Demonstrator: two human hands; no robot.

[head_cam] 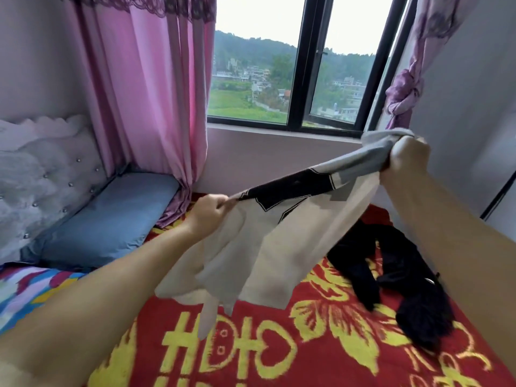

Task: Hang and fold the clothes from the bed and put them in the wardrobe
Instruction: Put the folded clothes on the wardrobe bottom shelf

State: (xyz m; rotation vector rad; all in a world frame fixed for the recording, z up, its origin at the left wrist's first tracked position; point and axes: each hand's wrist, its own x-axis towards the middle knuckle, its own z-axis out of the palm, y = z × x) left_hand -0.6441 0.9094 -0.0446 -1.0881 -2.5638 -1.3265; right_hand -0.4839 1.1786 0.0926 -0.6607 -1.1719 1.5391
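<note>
Yellow characters on the red woven bed blanket [279, 344] were too distorted to read. The left hand [208, 212] and right hand [405, 157] each gripped the cream, grey and black shirt [279, 227] above it, beside a black garment [405, 275].

Thin matt cloth garment [251, 241] (half sheer); fuzzy woven blanket [279, 344].

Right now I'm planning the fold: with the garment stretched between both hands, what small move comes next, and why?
Probably lower the cream garment flat onto the red blanket; left hand and right hand hold it taut midair, its lower part dangling.
</note>
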